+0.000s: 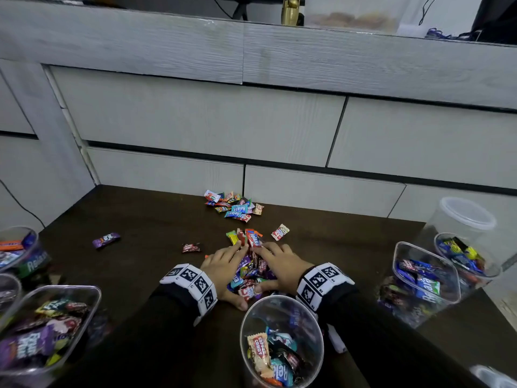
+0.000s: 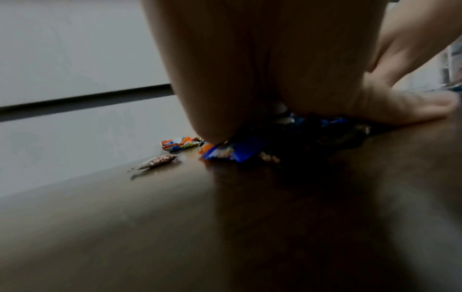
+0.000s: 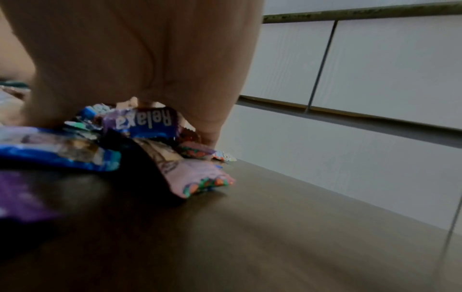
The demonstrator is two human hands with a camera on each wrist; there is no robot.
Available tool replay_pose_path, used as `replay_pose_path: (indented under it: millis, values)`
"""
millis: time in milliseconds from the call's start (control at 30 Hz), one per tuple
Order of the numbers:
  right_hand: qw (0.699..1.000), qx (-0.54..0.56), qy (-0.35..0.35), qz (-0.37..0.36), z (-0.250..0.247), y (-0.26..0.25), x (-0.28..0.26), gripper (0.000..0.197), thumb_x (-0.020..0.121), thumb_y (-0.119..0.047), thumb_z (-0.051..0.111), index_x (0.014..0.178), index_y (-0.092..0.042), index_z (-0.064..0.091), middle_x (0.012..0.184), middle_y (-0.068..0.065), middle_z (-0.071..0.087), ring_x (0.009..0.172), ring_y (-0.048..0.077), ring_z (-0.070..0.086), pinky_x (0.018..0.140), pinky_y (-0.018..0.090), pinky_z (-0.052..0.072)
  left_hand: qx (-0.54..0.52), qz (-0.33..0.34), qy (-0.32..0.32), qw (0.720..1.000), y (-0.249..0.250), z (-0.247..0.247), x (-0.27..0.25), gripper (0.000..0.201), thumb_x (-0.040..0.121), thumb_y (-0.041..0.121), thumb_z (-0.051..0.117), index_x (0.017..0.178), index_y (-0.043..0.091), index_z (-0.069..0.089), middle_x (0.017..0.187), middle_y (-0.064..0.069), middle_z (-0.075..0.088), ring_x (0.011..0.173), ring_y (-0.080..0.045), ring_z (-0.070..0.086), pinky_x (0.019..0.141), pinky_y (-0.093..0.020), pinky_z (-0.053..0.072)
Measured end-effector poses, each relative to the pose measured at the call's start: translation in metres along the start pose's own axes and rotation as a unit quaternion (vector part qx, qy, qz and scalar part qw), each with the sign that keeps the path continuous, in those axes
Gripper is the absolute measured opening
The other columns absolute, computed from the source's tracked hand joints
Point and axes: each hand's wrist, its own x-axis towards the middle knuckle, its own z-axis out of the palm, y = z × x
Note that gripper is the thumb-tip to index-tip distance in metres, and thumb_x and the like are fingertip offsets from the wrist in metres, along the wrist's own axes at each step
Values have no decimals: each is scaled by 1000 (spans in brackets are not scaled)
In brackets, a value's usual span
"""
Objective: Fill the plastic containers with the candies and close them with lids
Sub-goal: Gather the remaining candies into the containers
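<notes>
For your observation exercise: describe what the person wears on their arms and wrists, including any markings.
Both arms are in long black sleeves. Each wrist carries a white band printed with square black-and-white coded markers: one by the left hand, one by the right hand. Both hands are bare, without gloves; no rings show.

candies (image 1: 249, 271), between both palms: glossy printed film wrappers
cup (image 1: 281, 341), nearest the wrists: clear smooth plastic
table (image 1: 145, 233): dark, apparently wood-grain, slight sheen
</notes>
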Motion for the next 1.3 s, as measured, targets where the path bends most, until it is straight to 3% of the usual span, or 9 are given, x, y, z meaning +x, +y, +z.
replay_pose_path:
  millis: [167, 333, 433, 600, 700, 900, 1067, 1167, 1300]
  values:
    - [999, -13, -9, 29, -5, 4, 0, 73, 90, -38, 60, 149, -26, 19, 146, 13, 29, 129, 33, 29, 106, 45, 33, 19, -41, 53, 998, 10, 5, -4, 96, 85, 66, 55, 155, 29, 0, 159, 0, 10, 145, -24, 13, 114, -46, 22]
    - [997, 65, 20, 44, -9, 7, -6, 59, 93, -24, 58, 145, -20, 30, 138, 15, 38, 126, 33, 42, 104, 39, 37, -41, -37, 74, 996, 10, -12, -10, 60, 99, 30, 53, 151, 31, 24, 145, -4, 29, 135, -24, 28, 109, -41, 31]
    - [989, 123, 67, 56, -13, 10, -15, 58, 91, -25, 61, 142, -21, 34, 131, 13, 48, 120, 28, 49, 98, 35, 41, -107, -20, 78, 991, 3, -21, -16, 44, 103, 29, 44, 145, 20, 35, 134, -9, 39, 127, -25, 40, 105, -35, 36]
    - [961, 216, 141, 97, -19, 14, -27, 53, 89, -32, 64, 131, -18, 35, 92, 4, 55, 72, 13, 52, 65, 24, 41, -143, -36, 76, 986, 3, -25, -22, 51, 102, 43, 41, 143, 13, 38, 134, -11, 45, 124, -24, 47, 103, -36, 40]
    - [956, 233, 140, 110, -19, 17, -33, 49, 88, -33, 64, 127, -18, 37, 87, -3, 53, 64, 4, 50, 54, 15, 39, -156, -56, 93, 982, 9, -22, -22, 45, 103, 41, 41, 138, 14, 44, 133, -10, 50, 122, -22, 49, 101, -36, 42]
    - [960, 216, 128, 120, -14, 19, -48, 39, 87, -19, 64, 121, -19, 45, 95, 2, 56, 68, 13, 56, 63, 25, 49, -191, -87, 129, 969, 19, -26, -24, 40, 103, 34, 43, 137, 12, 43, 136, -10, 50, 125, -21, 48, 100, -32, 40]
    - [948, 238, 179, 115, -20, 20, -59, 18, 85, -16, 65, 101, -21, 55, 92, -1, 57, 68, 9, 54, 52, 9, 41, -210, -87, 134, 965, 25, -37, -35, 40, 103, 34, 43, 137, 12, 42, 133, -11, 53, 120, -22, 53, 93, -31, 43]
    - [933, 256, 228, 107, -29, 16, -67, 13, 86, -16, 64, 92, -22, 54, 86, -5, 57, 75, 12, 55, 64, 21, 49, -243, -72, 170, 952, 29, -45, -44, 39, 103, 34, 45, 135, 12, 44, 120, -9, 59, 104, -19, 58, 81, -28, 44]
    - [913, 276, 287, 86, -43, 8, -79, 13, 87, -21, 65, 94, -23, 53, 86, -6, 62, 82, 14, 57, 68, 24, 41, -287, -54, 226, 929, 34, -53, -56, 33, 100, 33, 51, 128, 15, 48, 95, 3, 57, 75, -7, 55, 54, -14, 37]
